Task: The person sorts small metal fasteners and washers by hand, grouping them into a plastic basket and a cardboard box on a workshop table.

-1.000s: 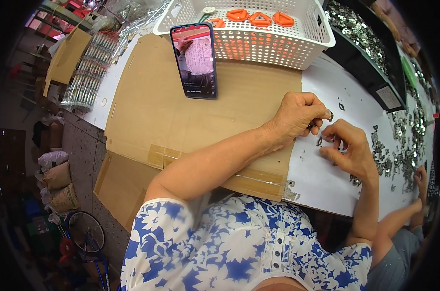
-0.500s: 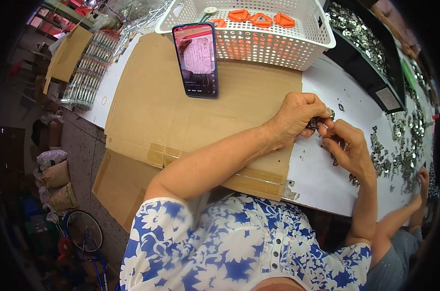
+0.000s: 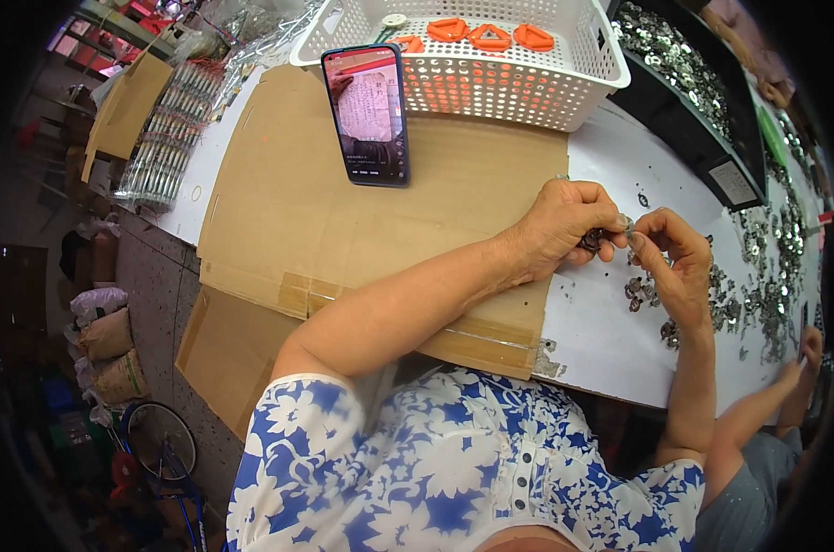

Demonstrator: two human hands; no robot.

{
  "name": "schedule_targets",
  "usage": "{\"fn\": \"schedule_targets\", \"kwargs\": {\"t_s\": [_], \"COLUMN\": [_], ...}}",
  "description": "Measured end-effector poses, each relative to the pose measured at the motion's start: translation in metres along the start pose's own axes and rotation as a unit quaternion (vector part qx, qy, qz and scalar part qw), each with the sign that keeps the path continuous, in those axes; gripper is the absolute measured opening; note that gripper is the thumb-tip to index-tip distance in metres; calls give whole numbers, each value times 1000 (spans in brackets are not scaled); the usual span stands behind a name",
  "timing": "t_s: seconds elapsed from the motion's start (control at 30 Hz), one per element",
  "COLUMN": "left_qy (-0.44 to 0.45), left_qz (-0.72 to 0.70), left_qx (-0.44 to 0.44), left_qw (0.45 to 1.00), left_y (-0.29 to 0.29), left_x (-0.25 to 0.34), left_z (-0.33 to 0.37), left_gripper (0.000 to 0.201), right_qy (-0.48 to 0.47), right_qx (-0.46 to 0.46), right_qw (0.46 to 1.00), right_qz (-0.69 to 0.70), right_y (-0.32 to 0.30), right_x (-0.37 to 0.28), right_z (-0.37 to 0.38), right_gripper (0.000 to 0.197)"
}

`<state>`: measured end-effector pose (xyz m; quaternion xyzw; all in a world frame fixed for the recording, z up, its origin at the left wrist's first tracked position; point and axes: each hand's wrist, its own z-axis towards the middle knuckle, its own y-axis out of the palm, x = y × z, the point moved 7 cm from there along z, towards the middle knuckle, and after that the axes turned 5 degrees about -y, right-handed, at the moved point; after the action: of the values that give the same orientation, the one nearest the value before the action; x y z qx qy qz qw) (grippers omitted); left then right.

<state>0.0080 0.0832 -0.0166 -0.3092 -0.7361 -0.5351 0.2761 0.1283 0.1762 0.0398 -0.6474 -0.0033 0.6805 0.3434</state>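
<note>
My left hand (image 3: 557, 225) is closed around several small dark metal pieces (image 3: 592, 240), with its thumb and forefinger pressed together at their tips. Close against those tips, my right hand (image 3: 676, 262) pinches with thumb and forefinger at a small metal piece (image 3: 627, 226). Its exact shape is too small to make out. Beneath my right hand lies a small cluster of loose metal pieces (image 3: 639, 293). One dark ring-like piece (image 3: 643, 200) lies apart on the white tabletop, beyond both hands.
Flattened cardboard (image 3: 417, 221) covers the table's left part, with a propped phone (image 3: 404, 138) on it. Behind stands a white perforated basket (image 3: 500, 97) holding orange parts (image 3: 488, 37). At right are a black bin (image 3: 746, 179), scattered metal pieces (image 3: 757, 304) and another person's hand (image 3: 810, 345).
My right hand has shifted slightly, bringing its thumb and forefinger up to my left fingertips. Loose pieces below it show more now. The other person's hand at right has moved slightly down.
</note>
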Motion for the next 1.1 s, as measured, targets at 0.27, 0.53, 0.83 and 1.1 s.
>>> {"fn": "schedule_targets", "kwargs": {"t_s": [0.27,0.53,0.83,1.1], "left_qy": [-46,-24,-41,-28], "left_qz": [-70,10,2,33], "left_qx": [-13,3,15,21], "left_qw": [996,1000,999,999], "left_y": [0,4,6,3], "left_x": [-2,-1,-2,-5], "left_z": [5,5,4,7], "left_gripper": [7,5,12,12], "right_qy": [11,8,-48,47], "right_qx": [23,15,8,-12], "right_qw": [998,996,999,991], "right_qz": [64,86,1,126], "right_y": [-9,-10,-12,-6], "right_x": [10,11,5,21], "right_z": [2,0,0,-1], "right_gripper": [9,10,7,12]}}
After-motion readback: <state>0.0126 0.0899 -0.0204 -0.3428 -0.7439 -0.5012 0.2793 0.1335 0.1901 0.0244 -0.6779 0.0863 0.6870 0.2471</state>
